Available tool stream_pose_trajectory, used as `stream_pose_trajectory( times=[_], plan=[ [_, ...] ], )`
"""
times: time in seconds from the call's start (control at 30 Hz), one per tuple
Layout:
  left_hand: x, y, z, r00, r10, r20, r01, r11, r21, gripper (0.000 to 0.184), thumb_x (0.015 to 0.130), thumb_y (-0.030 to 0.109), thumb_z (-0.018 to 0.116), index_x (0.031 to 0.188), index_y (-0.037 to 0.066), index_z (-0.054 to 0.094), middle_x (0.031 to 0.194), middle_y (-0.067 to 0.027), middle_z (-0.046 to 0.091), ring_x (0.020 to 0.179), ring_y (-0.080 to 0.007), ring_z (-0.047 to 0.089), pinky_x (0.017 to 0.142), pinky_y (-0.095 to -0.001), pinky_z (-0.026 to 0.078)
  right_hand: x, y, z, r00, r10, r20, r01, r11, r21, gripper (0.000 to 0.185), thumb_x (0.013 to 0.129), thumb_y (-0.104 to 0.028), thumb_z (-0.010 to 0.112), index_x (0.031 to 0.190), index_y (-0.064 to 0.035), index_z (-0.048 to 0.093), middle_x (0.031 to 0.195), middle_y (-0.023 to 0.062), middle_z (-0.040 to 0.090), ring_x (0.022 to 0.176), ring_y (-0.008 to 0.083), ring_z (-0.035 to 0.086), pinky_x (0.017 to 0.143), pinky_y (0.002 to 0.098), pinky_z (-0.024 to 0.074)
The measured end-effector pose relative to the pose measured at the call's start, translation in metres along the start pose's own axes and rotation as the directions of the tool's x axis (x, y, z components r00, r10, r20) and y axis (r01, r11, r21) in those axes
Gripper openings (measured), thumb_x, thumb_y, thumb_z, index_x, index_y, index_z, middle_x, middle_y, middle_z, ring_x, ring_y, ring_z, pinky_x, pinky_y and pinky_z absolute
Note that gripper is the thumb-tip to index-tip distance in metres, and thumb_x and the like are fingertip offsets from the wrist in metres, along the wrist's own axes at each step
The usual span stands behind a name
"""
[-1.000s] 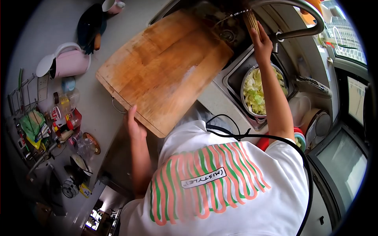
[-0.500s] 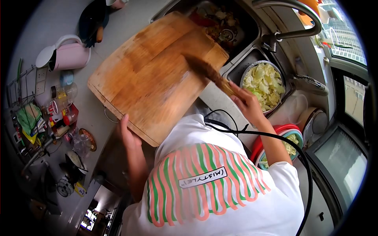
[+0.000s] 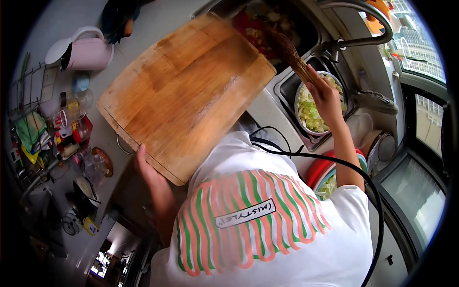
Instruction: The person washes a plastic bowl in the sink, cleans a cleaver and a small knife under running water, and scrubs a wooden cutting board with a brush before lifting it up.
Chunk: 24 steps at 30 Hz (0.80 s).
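Observation:
A large wooden cutting board (image 3: 186,95) is tilted over the counter and the sink edge. My left hand (image 3: 152,170) grips its near left edge, thumb on top and the other fingers hidden beneath. In my right hand (image 3: 327,98) is a brown brush (image 3: 291,55) made of bundled strands, its far end above the dark sink basin (image 3: 311,28). Damp streaks mark the board's face. Food scraps (image 3: 267,28) and something red lie in that basin. Below my right hand, a metal bowl (image 3: 302,117) of chopped cabbage (image 3: 313,115) sits in the smaller basin.
A curved faucet (image 3: 363,43) arches over the sink. Red and teal basins (image 3: 315,172) holding more cabbage stand by my right arm. A pink kettle (image 3: 88,52), jars and bottles (image 3: 76,103) line the left counter. A black cable (image 3: 334,162) crosses near my right arm.
My right hand has swung the brush off the board, up and right, over the sink basin. The board and my left hand have shifted slightly left.

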<state>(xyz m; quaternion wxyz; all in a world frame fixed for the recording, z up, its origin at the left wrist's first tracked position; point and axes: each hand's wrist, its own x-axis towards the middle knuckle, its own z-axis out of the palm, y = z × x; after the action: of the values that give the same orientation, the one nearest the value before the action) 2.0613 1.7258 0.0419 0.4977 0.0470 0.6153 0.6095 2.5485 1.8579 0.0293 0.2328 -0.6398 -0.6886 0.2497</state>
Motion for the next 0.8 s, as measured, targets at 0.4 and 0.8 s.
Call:
stream_pose_trajectory(
  times=[0.4,0.8],
  plan=[
    [0.007,0.012,0.028,0.986,0.152,-0.072,-0.151,0.988,0.023,0.046,0.093,0.026,0.061,0.129,-0.002,0.055,0.124,-0.0141,0.063,0.112,-0.0283,0.062,0.095,-0.0410,0.050,0.013,0.012,0.048,0.992,-0.074,-0.101,0.038,0.948,-0.315,0.049,0.099,-0.021,0.057,0.146,-0.0324,0.048,0.089,0.0161,0.063,0.069,0.0373,0.064,0.061,0.0465,0.0528],
    [-0.003,0.013,0.040,0.956,0.267,-0.119,-0.259,0.963,0.079,0.040,0.091,0.016,0.069,0.121,-0.007,0.059,0.118,-0.0151,0.065,0.105,-0.0244,0.064,0.091,-0.0365,0.052,0.026,0.023,0.055,0.958,0.267,0.105,-0.143,0.762,-0.631,0.042,0.097,-0.026,0.057,0.139,-0.0301,0.057,0.080,0.0225,0.066,0.076,0.0420,0.067,0.062,0.0495,0.0513]
  ],
)
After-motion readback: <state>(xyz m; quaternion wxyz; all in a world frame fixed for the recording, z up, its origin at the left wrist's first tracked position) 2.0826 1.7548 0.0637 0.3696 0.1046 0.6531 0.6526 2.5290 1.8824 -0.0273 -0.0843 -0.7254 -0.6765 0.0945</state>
